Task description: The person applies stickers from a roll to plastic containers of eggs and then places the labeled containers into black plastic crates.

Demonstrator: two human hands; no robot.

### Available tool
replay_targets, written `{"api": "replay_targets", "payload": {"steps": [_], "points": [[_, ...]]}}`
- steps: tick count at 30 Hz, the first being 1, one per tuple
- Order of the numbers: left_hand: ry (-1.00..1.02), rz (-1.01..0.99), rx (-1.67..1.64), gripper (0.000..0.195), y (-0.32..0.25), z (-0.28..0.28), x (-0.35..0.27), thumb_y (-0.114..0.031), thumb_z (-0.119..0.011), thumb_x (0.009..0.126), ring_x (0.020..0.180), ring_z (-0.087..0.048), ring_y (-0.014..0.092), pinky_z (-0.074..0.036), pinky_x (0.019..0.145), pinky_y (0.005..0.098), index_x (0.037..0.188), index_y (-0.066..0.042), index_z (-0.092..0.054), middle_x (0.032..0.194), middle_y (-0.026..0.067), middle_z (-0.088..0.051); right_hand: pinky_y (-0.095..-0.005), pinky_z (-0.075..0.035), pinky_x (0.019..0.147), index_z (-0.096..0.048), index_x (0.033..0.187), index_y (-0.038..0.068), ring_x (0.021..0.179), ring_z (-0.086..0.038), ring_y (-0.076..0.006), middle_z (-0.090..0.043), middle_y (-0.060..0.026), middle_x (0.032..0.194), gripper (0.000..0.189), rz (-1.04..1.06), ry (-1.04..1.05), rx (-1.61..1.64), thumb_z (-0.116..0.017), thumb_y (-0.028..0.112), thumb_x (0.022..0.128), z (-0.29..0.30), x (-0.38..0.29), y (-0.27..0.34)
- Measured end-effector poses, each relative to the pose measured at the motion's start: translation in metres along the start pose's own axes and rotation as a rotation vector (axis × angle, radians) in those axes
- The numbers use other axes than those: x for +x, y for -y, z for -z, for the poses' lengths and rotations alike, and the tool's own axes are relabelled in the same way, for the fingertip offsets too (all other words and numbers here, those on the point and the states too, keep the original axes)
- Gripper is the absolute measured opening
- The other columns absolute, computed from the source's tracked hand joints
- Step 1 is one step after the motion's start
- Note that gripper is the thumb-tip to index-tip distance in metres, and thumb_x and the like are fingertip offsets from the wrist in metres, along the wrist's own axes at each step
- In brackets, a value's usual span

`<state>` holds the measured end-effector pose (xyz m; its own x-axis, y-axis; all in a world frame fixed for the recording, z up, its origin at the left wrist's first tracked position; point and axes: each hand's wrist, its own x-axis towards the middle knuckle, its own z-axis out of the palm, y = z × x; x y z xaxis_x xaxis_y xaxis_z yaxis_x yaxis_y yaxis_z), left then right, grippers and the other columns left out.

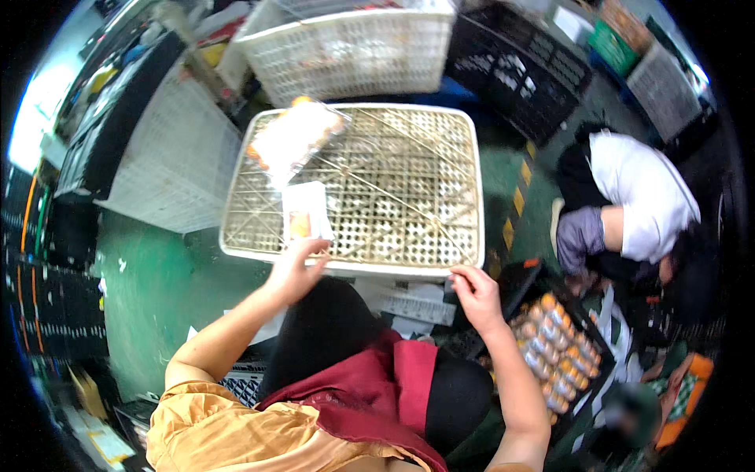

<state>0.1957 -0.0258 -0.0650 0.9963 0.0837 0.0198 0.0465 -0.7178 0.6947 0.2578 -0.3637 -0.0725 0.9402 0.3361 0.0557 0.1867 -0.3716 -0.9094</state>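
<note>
An upturned white plastic crate (407, 194) lies before me, its latticed base serving as a surface. On its near left part is a small stack of white packets or cards (305, 203) with an orange print. My left hand (295, 271) is at the near end of this stack, thumb and fingers apart, fingertips by its lower edge. Farther back rests a clear plastic bag (298, 138) with white and orange contents, washed out by glare. At the crate's near right corner my right hand (479, 298) has curled fingers; whether it pinches anything is hidden.
A tall white basket (354, 56) stands behind the crate, black crates (519, 71) beside it. To my right a tray (554, 354) holds rows of orange-topped packed items. A person in white (643, 189) bends there; another person (631, 413) is lower right. White crates (177, 147) stand left.
</note>
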Motion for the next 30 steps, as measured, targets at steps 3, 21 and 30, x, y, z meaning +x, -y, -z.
{"api": "replay_targets", "payload": {"steps": [3,21,30], "points": [[-0.358,0.405,-0.412,0.044,0.069,0.06,0.056,-0.021,-0.056,0.085,0.099,-0.054,0.021,-0.045,0.081,0.0322,0.12,0.003,-0.044,0.112,0.0162,-0.053,-0.0258,-0.049,0.069,-0.059,0.101,-0.001,0.078,-0.062,-0.0146,-0.064,-0.0088,0.087,0.018,-0.082,0.19,0.273,-0.051,0.005,0.085,-0.056,0.059,0.014],[-0.231,0.59,-1.213,0.034,0.141,0.102,0.199,-0.023,-0.058,0.082,0.088,-0.059,0.02,-0.051,0.072,0.0384,0.113,-0.007,-0.053,0.103,0.0063,-0.059,-0.0213,-0.047,0.056,-0.052,0.109,0.001,0.069,-0.056,-0.0117,-0.06,-0.0085,0.094,0.022,-0.465,0.254,0.655,-0.049,0.012,0.09,-0.166,0.172,0.033],[-0.112,0.318,-1.441,0.042,0.105,0.094,0.188,-0.019,-0.06,0.08,0.096,-0.059,0.024,-0.05,0.079,0.0412,0.116,-0.003,-0.048,0.108,0.0097,-0.057,-0.0268,-0.05,0.062,-0.042,0.124,0.003,0.084,-0.058,-0.0163,-0.056,-0.0109,0.108,0.046,-0.506,0.185,0.947,-0.052,0.032,0.089,-0.146,0.179,0.055]]}}
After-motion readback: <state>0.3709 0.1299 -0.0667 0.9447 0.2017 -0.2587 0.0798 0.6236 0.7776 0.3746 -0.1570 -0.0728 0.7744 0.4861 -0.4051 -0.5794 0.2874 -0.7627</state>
